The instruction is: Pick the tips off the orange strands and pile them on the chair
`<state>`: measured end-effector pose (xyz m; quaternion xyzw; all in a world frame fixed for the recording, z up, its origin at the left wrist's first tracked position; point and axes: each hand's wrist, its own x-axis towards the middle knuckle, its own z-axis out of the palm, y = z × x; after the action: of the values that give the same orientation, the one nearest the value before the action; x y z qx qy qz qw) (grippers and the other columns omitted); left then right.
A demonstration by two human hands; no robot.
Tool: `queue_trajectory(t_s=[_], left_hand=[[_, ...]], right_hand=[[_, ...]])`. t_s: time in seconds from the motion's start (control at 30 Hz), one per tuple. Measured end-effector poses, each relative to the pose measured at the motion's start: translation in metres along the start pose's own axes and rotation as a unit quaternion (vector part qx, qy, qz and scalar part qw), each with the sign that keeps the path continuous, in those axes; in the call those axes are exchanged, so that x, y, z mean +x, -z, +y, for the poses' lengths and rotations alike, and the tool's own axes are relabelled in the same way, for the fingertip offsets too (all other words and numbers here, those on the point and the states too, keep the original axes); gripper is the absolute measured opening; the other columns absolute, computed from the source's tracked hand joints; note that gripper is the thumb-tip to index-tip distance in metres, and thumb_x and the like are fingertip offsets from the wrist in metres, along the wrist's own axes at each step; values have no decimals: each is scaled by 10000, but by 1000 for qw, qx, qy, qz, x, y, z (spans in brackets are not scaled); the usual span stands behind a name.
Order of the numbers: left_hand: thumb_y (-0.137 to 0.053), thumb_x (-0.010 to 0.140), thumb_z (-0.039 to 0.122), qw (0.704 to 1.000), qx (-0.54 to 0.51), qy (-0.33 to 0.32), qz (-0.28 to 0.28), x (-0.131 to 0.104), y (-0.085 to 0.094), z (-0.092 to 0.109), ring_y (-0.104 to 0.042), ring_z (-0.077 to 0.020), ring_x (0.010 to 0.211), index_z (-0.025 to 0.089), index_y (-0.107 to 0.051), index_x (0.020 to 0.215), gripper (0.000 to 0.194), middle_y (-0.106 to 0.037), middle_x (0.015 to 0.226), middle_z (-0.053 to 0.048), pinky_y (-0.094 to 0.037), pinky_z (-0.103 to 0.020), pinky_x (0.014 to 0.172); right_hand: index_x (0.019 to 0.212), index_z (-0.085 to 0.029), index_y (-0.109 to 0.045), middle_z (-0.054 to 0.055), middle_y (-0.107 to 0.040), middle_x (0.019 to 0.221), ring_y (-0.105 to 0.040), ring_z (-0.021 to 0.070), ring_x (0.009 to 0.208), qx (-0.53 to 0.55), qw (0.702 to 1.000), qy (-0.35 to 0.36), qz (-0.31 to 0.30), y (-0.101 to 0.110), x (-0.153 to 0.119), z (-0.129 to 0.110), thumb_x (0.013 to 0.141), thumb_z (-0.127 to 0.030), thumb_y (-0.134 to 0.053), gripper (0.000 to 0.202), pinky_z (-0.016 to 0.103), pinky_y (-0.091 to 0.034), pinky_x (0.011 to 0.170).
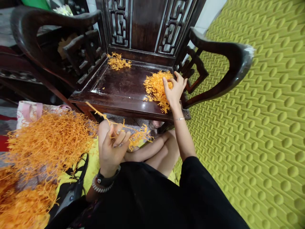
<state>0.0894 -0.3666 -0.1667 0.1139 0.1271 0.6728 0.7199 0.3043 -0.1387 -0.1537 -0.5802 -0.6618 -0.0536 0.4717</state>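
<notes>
My left hand (115, 144), low in front of the chair, is closed around a thin orange branching sprig (138, 135). One bare end of its stem points up and left; the forked clusters hang to the right over my crossed legs. On the right side of the seat lies a heap of small orange forked pieces (156, 84). Just over its right edge is my right hand (175, 89), thumb and index finger curled together in a ring, other fingers spread. Whether a small piece is between those fingertips I cannot make out. A smaller orange cluster (118, 61) lies at the seat's back left.
The dark carved wooden chair (124, 89) has curved armrests on both sides. Left of me are a large pile of orange sprigs (52, 140), a pink-handled bag (30, 111) and a black strapped item (68, 194). Yellow-green bumpy padding (250, 133) covers the right side.
</notes>
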Motion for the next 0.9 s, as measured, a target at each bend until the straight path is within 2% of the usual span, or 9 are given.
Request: queue_trajectory(t_s=[0.1,0.2,0.27,0.3,0.43,0.53,0.63,0.73,0.9], left_hand=[[-464,950,229,1000,-8,-3,14,2,-1,-4,-253,-88,433,190,-442,702,253,-108,445,89,-388,-176,552],[-516,921,189,1000,-3,-3,21,4,-1,-10,-295,-88,471,185,-448,711,220,-133,466,87,-420,-187,608],[-531,901,155,1000,4,2,22,5,-1,-14,-324,-88,490,180,-459,708,207,-163,477,83,-430,-189,621],[-534,895,148,1000,12,10,23,4,-1,-15,-333,-89,491,180,-465,706,204,-176,477,81,-435,-192,623],[-538,906,188,993,82,76,27,1,2,-13,-375,-97,489,182,-489,678,234,-267,465,68,-455,-216,639],[-520,928,216,981,150,120,5,-4,6,-7,-452,-116,549,166,-571,728,212,-373,470,42,-460,-231,666],[-520,927,200,979,152,134,-17,-10,6,-5,-452,-115,552,157,-589,733,211,-365,459,40,-442,-216,647],[-583,881,161,977,115,180,10,-17,2,-8,-339,-78,480,152,-519,623,267,-288,459,64,-403,-182,569],[-657,824,159,971,109,208,42,-28,-4,-13,-329,-71,493,154,-462,591,305,-236,497,73,-388,-172,540]], right_hand=[[911,-187,-639,110,-579,1132,-521,229,1151,199,979,33,-24,29,-41,-34,937,-602,-291,542,456,-378,1031],[1099,-213,-604,109,-568,1179,-562,225,1101,407,886,90,-204,62,-89,-73,931,-647,-202,615,413,-475,928],[1238,-198,-530,130,-534,1253,-520,254,1167,437,821,164,-330,78,-116,-90,848,-713,-394,661,419,-461,953],[1259,-186,-509,135,-539,1237,-521,252,1152,425,810,186,-358,83,-126,-94,819,-682,-499,663,403,-466,939],[938,-174,-575,35,-552,815,-517,138,729,297,883,197,-306,88,-147,-89,875,-330,-602,170,265,-433,646],[734,-179,-507,-11,-438,653,-400,110,593,261,907,206,-258,90,-152,-84,876,-244,-572,169,257,-331,540],[636,-180,-443,-37,-358,578,-337,86,523,313,911,154,-220,97,-155,-90,867,-216,-585,274,252,-271,494],[538,-174,-362,-54,-292,502,-272,61,449,375,901,44,-212,106,-162,-101,882,-210,-569,403,247,-238,452],[483,-181,-430,-27,-325,460,-306,84,422,420,870,-162,-204,114,-182,-110,897,-420,-538,489,261,-256,399]])
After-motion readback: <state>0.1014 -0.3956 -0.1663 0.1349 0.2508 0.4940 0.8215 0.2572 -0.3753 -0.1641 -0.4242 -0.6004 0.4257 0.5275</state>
